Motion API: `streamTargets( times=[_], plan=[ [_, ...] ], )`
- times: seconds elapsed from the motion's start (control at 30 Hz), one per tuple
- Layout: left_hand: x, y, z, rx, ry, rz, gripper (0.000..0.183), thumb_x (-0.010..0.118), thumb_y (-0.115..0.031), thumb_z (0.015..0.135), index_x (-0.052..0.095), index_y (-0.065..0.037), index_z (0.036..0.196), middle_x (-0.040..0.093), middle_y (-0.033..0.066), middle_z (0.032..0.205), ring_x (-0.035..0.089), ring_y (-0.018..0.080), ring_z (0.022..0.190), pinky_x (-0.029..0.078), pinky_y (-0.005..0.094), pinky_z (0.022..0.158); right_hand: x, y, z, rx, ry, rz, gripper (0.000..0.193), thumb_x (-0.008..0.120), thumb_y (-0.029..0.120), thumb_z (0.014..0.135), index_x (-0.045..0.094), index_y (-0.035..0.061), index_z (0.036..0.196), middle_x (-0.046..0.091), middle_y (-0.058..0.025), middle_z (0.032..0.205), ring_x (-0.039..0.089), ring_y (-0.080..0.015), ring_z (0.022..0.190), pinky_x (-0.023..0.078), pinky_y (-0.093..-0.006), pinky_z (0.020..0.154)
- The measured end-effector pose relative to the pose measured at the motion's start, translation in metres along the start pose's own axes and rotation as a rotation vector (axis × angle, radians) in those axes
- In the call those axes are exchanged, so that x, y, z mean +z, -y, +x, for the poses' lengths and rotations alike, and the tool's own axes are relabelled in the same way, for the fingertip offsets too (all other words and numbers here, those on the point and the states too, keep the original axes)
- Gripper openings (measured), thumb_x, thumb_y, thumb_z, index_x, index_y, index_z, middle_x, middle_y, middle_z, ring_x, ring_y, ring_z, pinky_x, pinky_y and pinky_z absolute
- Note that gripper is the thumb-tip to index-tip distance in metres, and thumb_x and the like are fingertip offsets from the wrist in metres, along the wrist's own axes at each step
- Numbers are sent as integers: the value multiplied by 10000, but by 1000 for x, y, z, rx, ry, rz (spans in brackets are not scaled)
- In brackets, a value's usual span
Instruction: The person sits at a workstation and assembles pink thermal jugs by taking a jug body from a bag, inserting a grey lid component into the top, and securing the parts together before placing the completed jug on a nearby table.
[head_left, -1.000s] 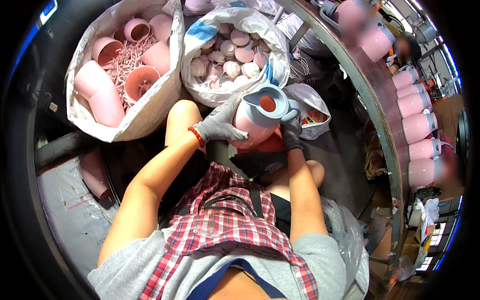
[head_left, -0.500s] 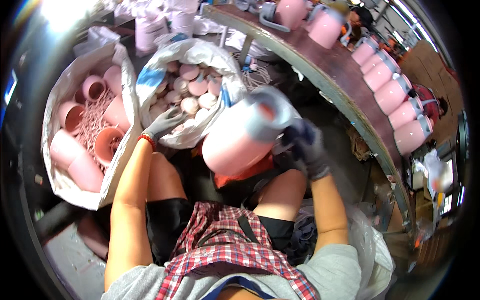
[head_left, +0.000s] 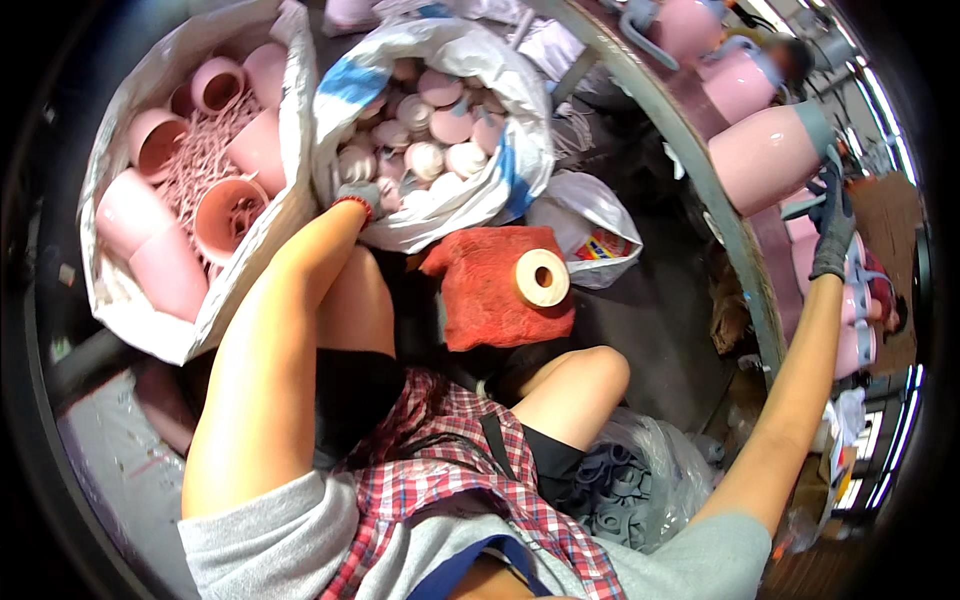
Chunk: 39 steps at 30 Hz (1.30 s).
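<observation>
My right hand (head_left: 832, 220), in a dark-palmed grey glove, is stretched out to the far right. It is closed on the grey handle of a pink jug (head_left: 765, 160) with a grey-blue collar, held tilted at the edge of the curved bench (head_left: 690, 130). My left hand (head_left: 362, 196), gloved in grey with a red bead bracelet at the wrist, reaches into a white sack (head_left: 345, 110) of round pink lids (head_left: 450, 125). Its fingers are mostly hidden among the lids. Between my knees stands a red cloth-covered block (head_left: 490, 300) bearing a cream ring (head_left: 541, 278).
At the left a larger white sack (head_left: 98, 240) holds pink cylinders (head_left: 150, 205) and thin pink strips. Other pink jugs (head_left: 740, 85) stand along the bench. By my right thigh lies a clear bag of grey plastic parts (head_left: 615, 490). Beyond the block is a white plastic bag (head_left: 590, 230).
My right hand has carried the pink jug from above the red block out to the bench at the right. The red block and ring have come into sight. My left hand stays at the lids.
</observation>
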<state>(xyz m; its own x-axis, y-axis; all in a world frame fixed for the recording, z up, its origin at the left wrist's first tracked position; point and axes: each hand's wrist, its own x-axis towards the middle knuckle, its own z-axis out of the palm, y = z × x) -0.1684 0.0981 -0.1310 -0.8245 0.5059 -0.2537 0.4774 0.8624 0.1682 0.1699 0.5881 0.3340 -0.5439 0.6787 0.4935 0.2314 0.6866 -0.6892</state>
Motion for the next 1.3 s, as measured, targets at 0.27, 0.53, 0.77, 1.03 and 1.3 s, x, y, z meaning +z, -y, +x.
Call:
streamTargets(
  times=[0.27, 0.53, 0.77, 1.03, 1.3],
  plan=[
    [-3, 41, -10, -67, 6, -103, 385, 587, -349, 799, 685, -27, 985, 655, 206, 1009, 637, 329, 961, 488, 406, 833, 96, -70, -21, 118, 268, -216, 470, 448, 158, 959, 335, 43, 1400, 386, -94, 1385, 461, -205, 1195, 382, -288, 984],
    [-65, 65, -96, 132, -244, -1080, 371, 583, -386, 877, 662, -34, 791, 593, 87, 614, 610, 321, 593, 509, 390, 662, 80, -173, -30, -233, 189, -277, 335, 489, 207, 957, 567, -17, 1192, 586, -105, 1184, 543, -204, 1071, 409, -314, 954],
    [-176, 277, -219, 527, -715, -142, 435, 738, -177, 558, 623, -51, 958, 621, 68, 962, 575, 246, 964, 501, 302, 782, 96, -180, -12, -230, 258, -224, 384, 484, 224, 962, 524, -29, 1248, 559, -119, 1246, 526, -213, 1135, 383, -299, 995],
    [-80, 415, -456, -477, -1459, -1156, 282, 577, -253, 915, 572, -45, 1106, 627, 46, 923, 531, 63, 652, 410, 192, 520, 84, -102, -80, 48, 301, 120, 410, 355, 270, 987, 498, 52, 1304, 497, -87, 1316, 486, -203, 1177, 377, -288, 999],
    [123, 402, -505, -1167, -450, -275, 847, 584, -532, 767, 232, -175, 1450, 266, 204, 1465, 300, 404, 1321, 304, 497, 1055, 127, -70, -122, -108, 371, 203, 468, 323, 221, 982, 358, 16, 1401, 381, -101, 1428, 330, -210, 1338, 267, -338, 1096]
  ],
)
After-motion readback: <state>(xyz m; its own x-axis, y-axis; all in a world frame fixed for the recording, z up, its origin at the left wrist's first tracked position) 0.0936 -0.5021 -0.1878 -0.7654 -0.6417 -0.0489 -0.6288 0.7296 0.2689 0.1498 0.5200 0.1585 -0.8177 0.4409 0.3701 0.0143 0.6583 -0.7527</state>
